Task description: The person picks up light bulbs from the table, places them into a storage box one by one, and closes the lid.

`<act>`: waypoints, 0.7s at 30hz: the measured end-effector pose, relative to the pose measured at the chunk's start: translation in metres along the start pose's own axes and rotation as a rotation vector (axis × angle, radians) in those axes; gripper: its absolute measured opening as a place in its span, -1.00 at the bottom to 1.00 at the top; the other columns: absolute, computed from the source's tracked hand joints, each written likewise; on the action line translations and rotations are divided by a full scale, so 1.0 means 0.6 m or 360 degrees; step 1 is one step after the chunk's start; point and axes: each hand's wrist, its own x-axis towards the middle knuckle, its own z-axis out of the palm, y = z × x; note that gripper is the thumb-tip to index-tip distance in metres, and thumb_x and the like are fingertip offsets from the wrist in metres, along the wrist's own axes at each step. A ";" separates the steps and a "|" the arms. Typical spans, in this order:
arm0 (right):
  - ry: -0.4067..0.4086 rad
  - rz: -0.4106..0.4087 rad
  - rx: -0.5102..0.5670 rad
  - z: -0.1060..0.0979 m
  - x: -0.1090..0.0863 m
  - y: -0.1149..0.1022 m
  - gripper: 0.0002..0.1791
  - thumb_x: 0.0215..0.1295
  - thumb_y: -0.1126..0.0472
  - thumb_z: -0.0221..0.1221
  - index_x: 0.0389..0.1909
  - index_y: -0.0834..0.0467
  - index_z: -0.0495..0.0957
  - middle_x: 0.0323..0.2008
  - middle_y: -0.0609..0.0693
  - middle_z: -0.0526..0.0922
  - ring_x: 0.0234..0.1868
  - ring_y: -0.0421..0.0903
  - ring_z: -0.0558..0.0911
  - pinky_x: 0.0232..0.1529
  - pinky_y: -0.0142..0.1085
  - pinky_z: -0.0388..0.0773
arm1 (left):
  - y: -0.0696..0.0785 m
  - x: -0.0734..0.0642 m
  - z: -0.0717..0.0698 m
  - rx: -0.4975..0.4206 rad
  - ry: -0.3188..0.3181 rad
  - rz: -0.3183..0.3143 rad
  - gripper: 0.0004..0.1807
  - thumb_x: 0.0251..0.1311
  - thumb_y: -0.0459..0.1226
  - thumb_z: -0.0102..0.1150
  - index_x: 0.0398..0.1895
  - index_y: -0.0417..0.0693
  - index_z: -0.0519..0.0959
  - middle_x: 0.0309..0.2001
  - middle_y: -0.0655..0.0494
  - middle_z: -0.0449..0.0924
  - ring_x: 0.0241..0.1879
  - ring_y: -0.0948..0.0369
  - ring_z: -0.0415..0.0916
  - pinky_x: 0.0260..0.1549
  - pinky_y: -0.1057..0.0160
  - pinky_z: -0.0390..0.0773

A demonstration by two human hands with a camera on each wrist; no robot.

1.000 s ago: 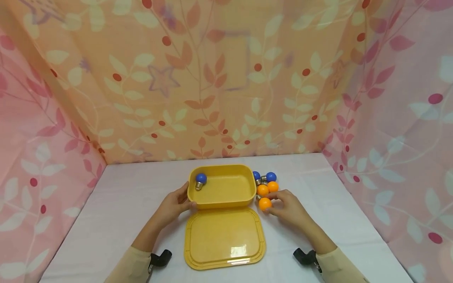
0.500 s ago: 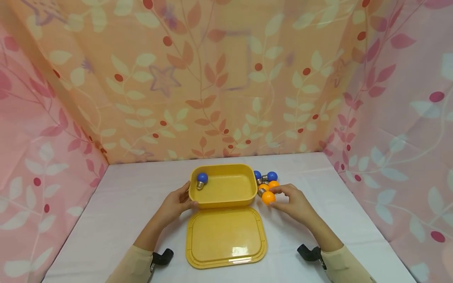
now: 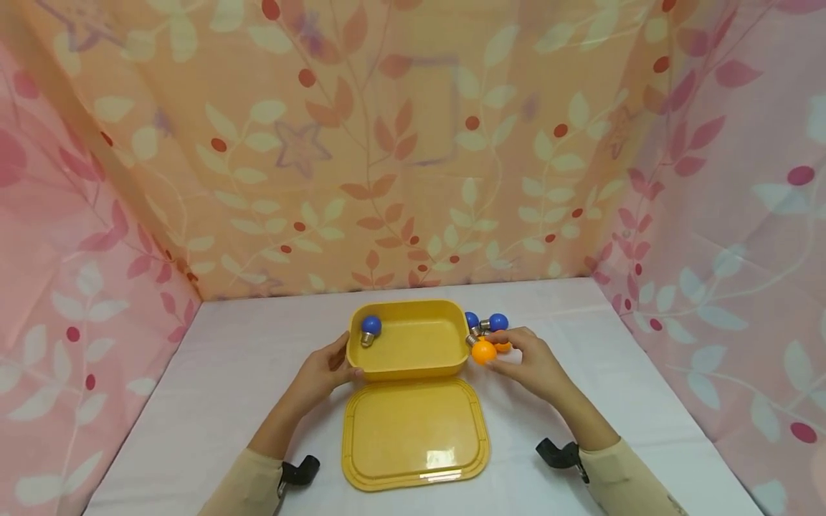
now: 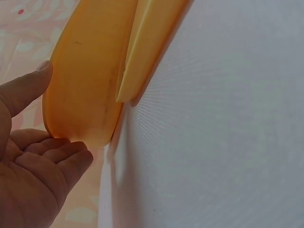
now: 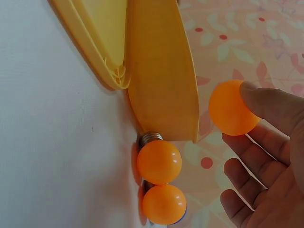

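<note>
My left hand (image 3: 320,369) holds the left end of a yellow box (image 3: 406,374), its thumb at the front corner and its fingers at the side. Inside the box, near its left end, lies one blue bulb (image 3: 371,326) with a metal screw base. My right hand (image 3: 532,364) pinches an orange bulb (image 5: 230,109) between thumb and fingers, just off the box's right end; in the right wrist view it is above the table. Two more orange bulbs (image 5: 159,161) rest on the table beside the box, partly hidden by my right hand in the head view.
Blue bulbs (image 3: 499,322) lie behind the orange ones, right of the box. The flat yellow lid (image 3: 416,433) sits on the white table (image 3: 548,301) in front of the box. Patterned cloth (image 3: 361,143) closes off the back and both sides.
My right hand has taken the orange bulb nearest the front and lifted it off the table, bringing it up beside the box's right end. My left hand stays at the box.
</note>
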 end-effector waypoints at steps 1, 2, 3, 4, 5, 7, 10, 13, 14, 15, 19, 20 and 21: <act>-0.0004 -0.0007 0.0003 0.002 0.000 -0.001 -0.52 0.15 -0.09 0.50 0.10 -0.09 0.69 0.09 0.01 0.65 0.15 0.17 0.59 0.25 0.24 0.51 | -0.001 0.000 0.000 -0.0001 0.0000 -0.0002 0.05 0.22 -0.10 0.47 0.63 -0.15 0.04 0.58 -0.10 0.14 0.53 -0.01 0.19 0.43 0.04 0.31; -0.0003 -0.0006 0.0009 0.003 0.000 -0.002 -0.52 0.15 -0.08 0.50 0.09 -0.10 0.70 0.09 0.01 0.65 0.15 0.17 0.59 0.25 0.23 0.51 | -0.002 -0.001 0.000 -0.0004 -0.0001 -0.0002 0.05 0.22 -0.10 0.46 0.63 -0.15 0.04 0.58 -0.11 0.14 0.53 -0.02 0.19 0.43 0.02 0.31; -0.0006 -0.0010 0.0012 0.004 0.000 -0.002 -0.53 0.15 -0.08 0.50 0.09 -0.11 0.69 0.09 0.00 0.65 0.16 0.17 0.58 0.26 0.23 0.51 | -0.002 -0.001 0.000 -0.0002 -0.0004 -0.0006 0.05 0.22 -0.09 0.46 0.64 -0.15 0.04 0.58 -0.10 0.14 0.53 -0.02 0.19 0.44 0.02 0.30; -0.0002 -0.0014 0.0017 0.006 0.001 -0.003 -0.54 0.15 -0.07 0.50 0.08 -0.11 0.70 0.09 0.00 0.65 0.16 0.17 0.59 0.26 0.23 0.51 | -0.002 -0.001 0.000 -0.0002 -0.0008 -0.0008 0.05 0.22 -0.09 0.46 0.64 -0.14 0.03 0.58 -0.09 0.14 0.53 -0.01 0.18 0.44 0.02 0.30; 0.0001 -0.0019 0.0016 0.007 0.001 -0.004 -0.54 0.15 -0.07 0.50 0.08 -0.12 0.70 0.09 -0.01 0.65 0.15 0.16 0.59 0.26 0.23 0.51 | -0.002 -0.001 -0.001 0.0007 -0.0010 -0.0008 0.05 0.22 -0.09 0.46 0.64 -0.13 0.03 0.58 -0.08 0.14 0.53 -0.01 0.19 0.44 0.02 0.30; 0.0009 -0.0025 0.0022 0.007 0.002 -0.006 -0.55 0.14 -0.07 0.50 0.07 -0.13 0.70 0.10 -0.02 0.65 0.16 0.16 0.59 0.27 0.21 0.52 | -0.001 0.000 -0.002 0.0002 -0.0010 -0.0018 0.05 0.22 -0.10 0.46 0.64 -0.11 0.04 0.58 -0.06 0.15 0.53 0.02 0.19 0.45 0.04 0.30; 0.0009 -0.0033 0.0035 0.006 0.004 -0.008 -0.55 0.14 -0.08 0.50 0.07 -0.14 0.70 0.10 -0.04 0.65 0.17 0.16 0.58 0.27 0.20 0.52 | 0.000 0.001 -0.003 0.0028 -0.0010 -0.0019 0.07 0.21 -0.08 0.47 0.64 -0.11 0.03 0.59 -0.05 0.15 0.53 0.03 0.20 0.44 0.04 0.31; -0.0006 -0.0061 0.0024 0.003 0.007 -0.012 -0.56 0.15 -0.06 0.51 0.07 -0.14 0.70 0.09 -0.06 0.65 0.16 0.11 0.58 0.27 0.20 0.52 | 0.001 0.001 -0.004 0.0027 -0.0019 -0.0027 0.07 0.20 -0.07 0.48 0.64 -0.10 0.03 0.58 -0.04 0.15 0.53 0.02 0.20 0.44 0.03 0.31; -0.0010 -0.0075 0.0014 0.001 0.009 -0.014 -0.56 0.14 -0.05 0.51 0.06 -0.14 0.70 0.08 -0.07 0.66 0.15 0.10 0.58 0.27 0.20 0.52 | 0.001 0.001 -0.004 0.0027 -0.0023 -0.0027 0.07 0.20 -0.08 0.47 0.64 -0.11 0.03 0.58 -0.05 0.15 0.53 0.01 0.20 0.44 0.03 0.31; -0.0013 -0.0090 0.0006 -0.002 0.012 -0.017 -0.56 0.14 -0.04 0.52 0.06 -0.14 0.71 0.08 -0.07 0.66 0.15 0.08 0.57 0.27 0.19 0.52 | 0.001 0.000 -0.004 0.0030 -0.0028 -0.0022 0.07 0.21 -0.08 0.47 0.64 -0.12 0.02 0.58 -0.07 0.14 0.52 0.00 0.20 0.44 0.02 0.31; -0.0037 -0.0154 0.0003 -0.017 0.027 -0.030 -0.56 0.12 -0.01 0.53 0.05 -0.13 0.71 0.06 -0.08 0.66 0.15 0.05 0.57 0.28 0.16 0.51 | 0.004 0.000 -0.002 0.0018 -0.0019 -0.0029 0.06 0.22 -0.09 0.47 0.64 -0.13 0.03 0.58 -0.11 0.15 0.52 -0.02 0.22 0.42 0.01 0.33; -0.0048 -0.0160 0.0013 -0.020 0.031 -0.033 -0.56 0.12 -0.01 0.53 0.05 -0.14 0.71 0.06 -0.08 0.66 0.14 0.05 0.57 0.28 0.16 0.52 | 0.003 -0.001 -0.001 0.0021 -0.0019 -0.0030 0.05 0.22 -0.09 0.46 0.64 -0.13 0.03 0.58 -0.11 0.15 0.51 -0.03 0.22 0.42 0.01 0.34; -0.0062 -0.0162 0.0022 -0.023 0.035 -0.036 -0.57 0.13 -0.02 0.53 0.05 -0.15 0.71 0.06 -0.08 0.65 0.13 0.03 0.57 0.27 0.16 0.52 | 0.003 -0.002 0.001 0.0023 -0.0023 -0.0035 0.05 0.23 -0.09 0.45 0.64 -0.13 0.03 0.58 -0.12 0.15 0.51 -0.03 0.23 0.42 0.00 0.35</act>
